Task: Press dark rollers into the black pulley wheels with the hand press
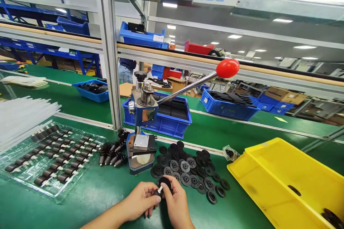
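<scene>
Near the front edge of the view, my left hand point(140, 200) pinches a small dark roller point(158, 192) with a white shaft. My right hand point(176, 200) grips a black disc point(165, 182), held up beside the roller; the white shaft lies against or in front of the disc. Just behind my hands stands a blue hand press point(146, 114) with a red knob point(227, 68) on its raised lever. Loose black discs point(185, 166) are heaped behind and to the right of my right hand.
A clear tray point(57, 197) of dark rollers is at left, near white strips point(24, 118). Black parts point(114, 150) are piled beside the press. Blue bins point(172, 128) with black pieces stand behind. Yellow trays point(268, 186) at right hold a few discs.
</scene>
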A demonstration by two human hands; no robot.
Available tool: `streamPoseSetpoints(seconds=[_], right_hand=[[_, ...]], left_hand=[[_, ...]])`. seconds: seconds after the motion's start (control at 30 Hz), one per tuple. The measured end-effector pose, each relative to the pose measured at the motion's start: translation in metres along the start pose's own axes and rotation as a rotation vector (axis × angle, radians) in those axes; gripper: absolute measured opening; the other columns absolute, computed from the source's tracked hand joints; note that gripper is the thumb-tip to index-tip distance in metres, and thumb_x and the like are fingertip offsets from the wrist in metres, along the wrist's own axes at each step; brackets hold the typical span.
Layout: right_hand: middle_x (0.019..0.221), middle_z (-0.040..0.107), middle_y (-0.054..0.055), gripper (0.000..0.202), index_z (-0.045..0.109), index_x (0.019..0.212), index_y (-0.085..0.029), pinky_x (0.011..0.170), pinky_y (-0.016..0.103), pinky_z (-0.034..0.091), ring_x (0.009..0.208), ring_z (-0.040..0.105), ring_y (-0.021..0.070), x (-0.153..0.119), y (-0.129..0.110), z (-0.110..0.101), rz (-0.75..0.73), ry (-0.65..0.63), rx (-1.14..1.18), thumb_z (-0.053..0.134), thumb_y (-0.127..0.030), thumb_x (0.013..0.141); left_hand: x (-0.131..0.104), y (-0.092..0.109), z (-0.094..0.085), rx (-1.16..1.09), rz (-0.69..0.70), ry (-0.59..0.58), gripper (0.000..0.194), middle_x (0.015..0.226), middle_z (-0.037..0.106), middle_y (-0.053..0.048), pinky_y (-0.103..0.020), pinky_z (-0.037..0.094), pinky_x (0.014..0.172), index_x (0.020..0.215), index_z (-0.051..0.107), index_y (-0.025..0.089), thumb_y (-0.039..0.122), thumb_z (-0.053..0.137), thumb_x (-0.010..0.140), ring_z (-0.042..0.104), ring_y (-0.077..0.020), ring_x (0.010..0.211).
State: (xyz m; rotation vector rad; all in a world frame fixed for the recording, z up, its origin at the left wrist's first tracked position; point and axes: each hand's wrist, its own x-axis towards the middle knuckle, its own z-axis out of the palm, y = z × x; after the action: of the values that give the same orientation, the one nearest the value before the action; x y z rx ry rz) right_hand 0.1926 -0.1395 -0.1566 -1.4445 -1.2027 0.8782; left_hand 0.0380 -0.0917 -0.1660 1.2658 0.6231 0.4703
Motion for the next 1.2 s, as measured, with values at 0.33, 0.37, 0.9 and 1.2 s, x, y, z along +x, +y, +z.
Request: streamPoseSetpoints(seconds=[0.33, 0.37, 0.9, 1.2], right_hand=[[0.095, 0.067, 0.005, 0.029, 0.064, 0.108, -0.019, 0.077, 0.025, 0.049, 0.084, 0.062, 0.0146, -0.007, -0.006, 0.003, -0.153, -0.022, -0.025, 0.045, -0.037, 0.096], [0.097, 0.067, 0.005, 0.029, 0.064, 0.110, -0.019, 0.078, 0.025, 0.049, 0.085, 0.062, 0.0145, -0.008, -0.006, 0.004, -0.175, -0.018, -0.042, 0.044, -0.036, 0.097], [0.126, 0.060, 0.005, 0.040, 0.059, 0.128, -0.026, 0.103, 0.037, 0.043, 0.119, 0.051, 0.0190, -0.003, -0.018, -0.029, -0.487, -0.005, -0.495, 0.051, -0.044, 0.093], [0.097, 0.064, 0.018, 0.041, 0.069, 0.093, -0.011, 0.090, 0.048, 0.039, 0.095, 0.054, 0.0291, 0.003, 0.041, -0.172, -0.101, 0.589, -0.970, 0.048, -0.045, 0.085]], left_hand=[[-0.011, 0.008, -0.004, 0.093, 0.024, -0.021, 0.035, 0.068, 0.056, 0.001, -0.017, 0.034, 0.042, 0.084, 0.056, 0.012, 0.047, 0.061, 0.084, 0.047, -0.0044, 0.046], [-0.012, 0.009, -0.005, 0.091, 0.024, -0.024, 0.034, 0.068, 0.056, 0.001, -0.017, 0.034, 0.042, 0.085, 0.056, 0.012, 0.047, 0.060, 0.085, 0.048, -0.0044, 0.046], [-0.010, 0.010, -0.010, -0.031, 0.029, 0.072, 0.036, 0.065, 0.057, 0.001, -0.022, 0.043, 0.047, 0.084, 0.054, 0.013, 0.048, 0.059, 0.086, 0.054, -0.0088, 0.050], [-0.009, 0.011, -0.006, -0.048, -0.001, 0.076, 0.036, 0.079, 0.061, -0.003, -0.023, 0.046, 0.050, 0.095, 0.058, 0.012, 0.044, 0.067, 0.081, 0.057, -0.0105, 0.059]])
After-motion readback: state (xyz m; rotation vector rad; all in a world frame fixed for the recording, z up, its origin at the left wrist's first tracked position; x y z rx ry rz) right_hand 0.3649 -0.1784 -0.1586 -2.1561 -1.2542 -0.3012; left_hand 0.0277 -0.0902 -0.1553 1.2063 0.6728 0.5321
